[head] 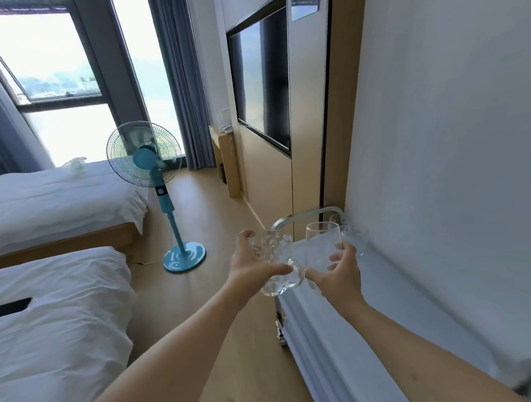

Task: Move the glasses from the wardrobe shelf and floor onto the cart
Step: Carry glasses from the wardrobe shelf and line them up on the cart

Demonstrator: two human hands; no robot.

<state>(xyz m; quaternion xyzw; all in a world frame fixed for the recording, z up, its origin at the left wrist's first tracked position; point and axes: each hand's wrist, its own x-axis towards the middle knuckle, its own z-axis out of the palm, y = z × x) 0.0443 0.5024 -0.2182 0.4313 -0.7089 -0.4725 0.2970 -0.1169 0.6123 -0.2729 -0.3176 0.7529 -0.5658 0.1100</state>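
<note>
Two glasses carried toward cart (397, 289) at 2 o'clock: left hand (252, 265) grip clamped on dimpled mug (275, 262), right hand (340, 274) on tumbler (321, 247); nearly touching, risking a clink or chip.

I see both bare arms stretched forward, left grip (255, 265) and right grip (340, 274) each with fingers curled, nearly touching.

Dimpled mug (275, 262): clear glass, raised dot pattern. Tall glass (321, 247): clear, plain. Third glass (353, 234): clear. Cart (397, 289): white top, silver rail. Fan (151, 176): turquoise. 2 beds (57, 322): white linen. Floor (215, 222): light wood. Curtains (179, 75): grey-blue. Television (261, 80): black.
</note>
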